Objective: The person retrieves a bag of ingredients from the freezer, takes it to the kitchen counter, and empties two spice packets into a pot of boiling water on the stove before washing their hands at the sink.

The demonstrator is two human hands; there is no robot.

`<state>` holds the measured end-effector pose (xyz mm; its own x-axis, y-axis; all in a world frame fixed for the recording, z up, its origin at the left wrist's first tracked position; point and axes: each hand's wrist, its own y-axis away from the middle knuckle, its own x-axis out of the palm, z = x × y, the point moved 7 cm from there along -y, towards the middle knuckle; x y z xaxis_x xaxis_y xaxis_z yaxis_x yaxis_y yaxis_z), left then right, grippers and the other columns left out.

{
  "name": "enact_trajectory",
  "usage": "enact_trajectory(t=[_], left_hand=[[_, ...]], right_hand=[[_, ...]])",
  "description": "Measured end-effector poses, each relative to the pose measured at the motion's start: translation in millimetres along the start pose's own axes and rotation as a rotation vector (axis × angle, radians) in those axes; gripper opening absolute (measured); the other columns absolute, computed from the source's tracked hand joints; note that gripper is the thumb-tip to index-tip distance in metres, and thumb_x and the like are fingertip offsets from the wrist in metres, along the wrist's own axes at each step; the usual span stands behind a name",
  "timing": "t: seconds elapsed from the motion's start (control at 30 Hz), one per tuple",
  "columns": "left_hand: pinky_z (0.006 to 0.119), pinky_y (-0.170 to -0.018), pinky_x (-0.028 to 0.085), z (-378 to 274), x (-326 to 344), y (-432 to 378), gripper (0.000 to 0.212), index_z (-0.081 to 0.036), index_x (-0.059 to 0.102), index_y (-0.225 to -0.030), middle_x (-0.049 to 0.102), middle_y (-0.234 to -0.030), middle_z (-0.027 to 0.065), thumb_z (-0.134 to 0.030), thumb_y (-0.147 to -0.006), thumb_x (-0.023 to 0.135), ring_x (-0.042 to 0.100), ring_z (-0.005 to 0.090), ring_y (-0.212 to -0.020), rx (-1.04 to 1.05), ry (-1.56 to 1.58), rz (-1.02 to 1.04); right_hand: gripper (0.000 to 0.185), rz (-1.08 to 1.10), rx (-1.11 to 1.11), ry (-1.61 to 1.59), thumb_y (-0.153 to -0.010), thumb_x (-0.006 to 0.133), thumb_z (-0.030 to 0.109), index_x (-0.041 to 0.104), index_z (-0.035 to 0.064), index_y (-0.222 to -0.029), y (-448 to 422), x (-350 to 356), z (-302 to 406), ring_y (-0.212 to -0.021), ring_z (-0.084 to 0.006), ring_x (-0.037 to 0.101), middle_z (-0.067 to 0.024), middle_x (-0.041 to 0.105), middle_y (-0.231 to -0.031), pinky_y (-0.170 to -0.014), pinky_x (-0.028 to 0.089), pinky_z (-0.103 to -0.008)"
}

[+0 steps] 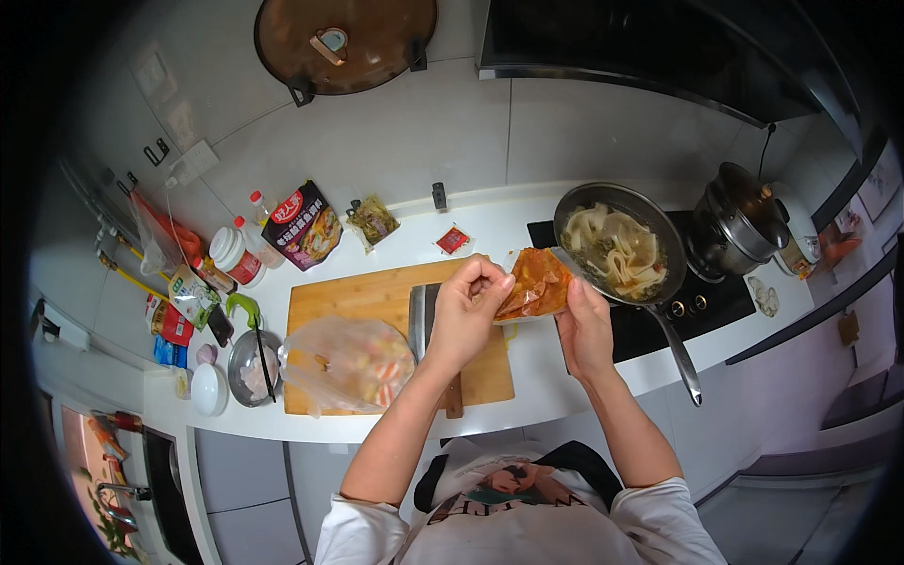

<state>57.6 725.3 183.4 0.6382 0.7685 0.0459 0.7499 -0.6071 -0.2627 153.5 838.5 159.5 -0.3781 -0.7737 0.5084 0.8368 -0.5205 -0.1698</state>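
Note:
My left hand (474, 300) and my right hand (585, 321) hold a clear sachet of orange-red sauce (534, 284) between them, the left fingers pinching its left edge. Just behind it, a frying pan (618, 240) holds broad pale noodles in a greenish broth. Left of my hands, a wooden cutting board (321, 300) bears a cleaver (421, 318), partly hidden by my left forearm, and a knotted plastic bag of mixed food pieces (357, 364). A small red packet (453, 240) lies behind the board.
A lidded pot (738, 219) stands on the cooktop (727, 307) at right; the pan's handle (678, 353) juts past the counter edge. At left are a metal bowl (239, 360) with pale meat and chopsticks, a white bowl (210, 390), seasoning pouch (304, 226), greens packet (373, 220) and bottles.

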Motion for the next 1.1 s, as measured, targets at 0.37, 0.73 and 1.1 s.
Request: enact_trajectory(t=[0.37, 0.73, 1.1], left_hand=[[0.025, -0.054, 0.038, -47.9, -2.2, -6.4, 0.012, -0.001, 0.047, -0.079, 0.048, -0.063, 0.0061, -0.009, -0.086, 0.054, 0.041, 0.0105, -0.057, 0.421, -0.448, -0.049], [0.022, -0.048, 0.035, -37.8, 7.6, -11.0, 0.016, -0.001, 0.049, -0.077, 0.045, -0.056, 0.0036, -0.013, -0.088, 0.054, 0.040, 0.0077, -0.051, 0.238, -0.181, 0.022], [0.025, -0.045, 0.037, -69.7, 10.9, -10.5, 0.015, 0.000, 0.053, -0.072, 0.051, -0.056, 0.0085, -0.009, -0.084, 0.057, 0.046, 0.0142, -0.046, 0.513, -0.413, -0.064]], right_hand=[[0.035, -0.113, -0.244, 0.327, -0.095, 0.041, 0.028, 0.052, 0.0007, -0.076, -12.1, -5.7, 21.4, -0.062, -0.0067, 0.041, -0.0002, 0.048, -0.067, -0.058, 0.036, -0.0219], [0.030, -0.378, -0.558, 0.352, -0.095, 0.041, 0.020, 0.043, 0.0018, -0.071, -21.2, -2.4, 47.4, -0.060, -0.0062, 0.032, 0.0024, 0.037, -0.062, -0.054, 0.031, -0.0220], [0.024, -0.131, -1.007, 0.890, -0.093, 0.045, 0.016, 0.046, -0.0001, -0.075, -6.7, 23.6, 76.9, -0.053, -0.0125, 0.035, -0.0059, 0.039, -0.058, -0.048, 0.034, -0.0269]])
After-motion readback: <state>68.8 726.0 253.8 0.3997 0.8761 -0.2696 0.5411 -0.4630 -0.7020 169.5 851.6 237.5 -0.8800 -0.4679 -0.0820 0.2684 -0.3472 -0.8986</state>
